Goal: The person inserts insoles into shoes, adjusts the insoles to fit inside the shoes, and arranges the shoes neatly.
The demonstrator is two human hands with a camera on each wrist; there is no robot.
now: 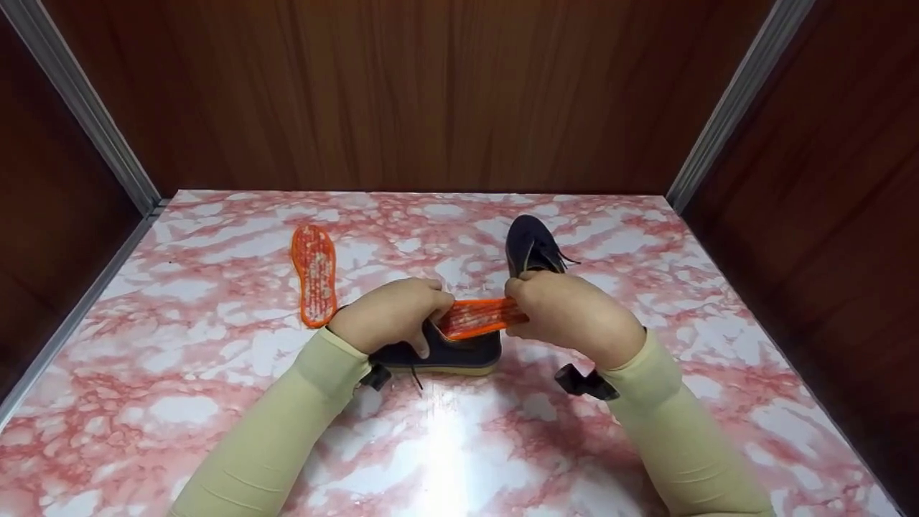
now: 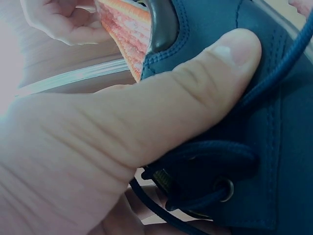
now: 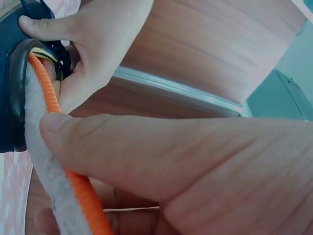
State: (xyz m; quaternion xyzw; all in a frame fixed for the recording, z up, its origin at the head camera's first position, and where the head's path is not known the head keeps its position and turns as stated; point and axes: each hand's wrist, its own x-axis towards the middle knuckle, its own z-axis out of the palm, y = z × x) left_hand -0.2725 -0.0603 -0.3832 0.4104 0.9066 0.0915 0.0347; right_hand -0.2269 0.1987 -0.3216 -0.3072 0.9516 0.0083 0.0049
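A dark blue lace-up shoe (image 1: 459, 357) lies in front of me, toe to the left. My left hand (image 1: 391, 316) grips it near the laces; in the left wrist view the thumb (image 2: 195, 83) presses along its side, above a metal eyelet (image 2: 224, 191). My right hand (image 1: 574, 309) pinches the heel end of an orange-edged insole (image 1: 477, 318) between thumb and fingers. The insole's other end reaches into the shoe's opening, as the right wrist view shows, with its pale fuzzy face (image 3: 41, 132) toward that camera. Its front part is hidden inside the shoe.
A second orange insole (image 1: 316, 276) lies flat at the left of the red-and-white marbled table (image 1: 179, 409). Behind my right hand stands the other dark shoe (image 1: 530, 244), toe pointing away. Brown wooden panels (image 1: 402, 93) enclose the table's back and sides.
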